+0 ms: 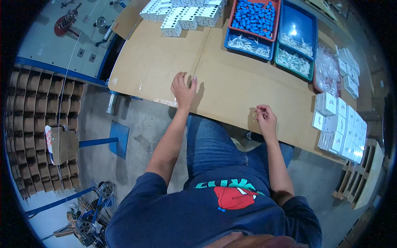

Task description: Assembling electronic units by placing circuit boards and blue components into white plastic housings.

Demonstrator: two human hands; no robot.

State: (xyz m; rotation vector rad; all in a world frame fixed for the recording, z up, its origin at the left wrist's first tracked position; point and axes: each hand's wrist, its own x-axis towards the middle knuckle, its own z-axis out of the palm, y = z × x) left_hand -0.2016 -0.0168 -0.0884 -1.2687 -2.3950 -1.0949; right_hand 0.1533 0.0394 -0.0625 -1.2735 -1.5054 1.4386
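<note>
My left hand [183, 90] is over the near edge of the cardboard-covered table [231, 78], its fingers apart and nothing in them. To its right, my right hand [266, 117] hovers by the same edge with the fingers curled in toward the thumb. Whether anything small sits between those fingertips I cannot make out. Bare cardboard lies between the two hands. Nearest to my right hand, on the table's right side, are stacked small white boxes [340, 126].
At the back stand rows of white boxes [186, 16]. Right of them are a red tray [254, 18] of blue pieces, a blue tray [248, 45] and a green tray [293, 62] of white pieces, and clear plastic bags [327, 70]. A wooden pallet [359, 177] lies at right.
</note>
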